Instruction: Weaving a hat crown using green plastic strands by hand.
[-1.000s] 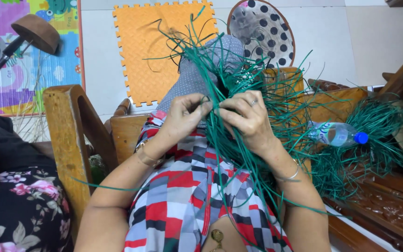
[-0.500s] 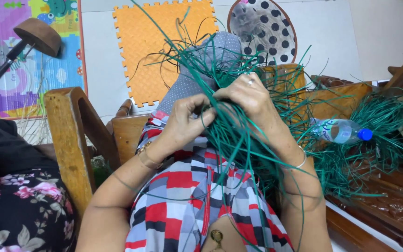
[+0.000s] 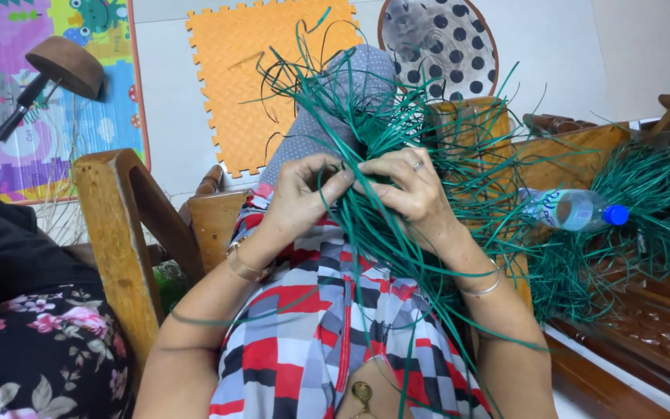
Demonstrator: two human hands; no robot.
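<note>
Nearest the camera, a red, grey and white checked cloth (image 3: 312, 349) is covering the person's lap; above it, the left hand (image 3: 304, 194) is pinching thin green plastic weaving strands (image 3: 397, 233) between thumb and curled fingers; the right hand (image 3: 412, 190), touching the left, is gripping the same bundle with fingers closed; the strands are fanning out over a grey dotted form (image 3: 335, 101); to the right, a clear plastic bottle with a blue cap (image 3: 575, 209) is lying on a wooden bench (image 3: 645, 310) among more green strands; farther off, an orange foam puzzle mat (image 3: 250, 70) is lying on the floor.
</note>
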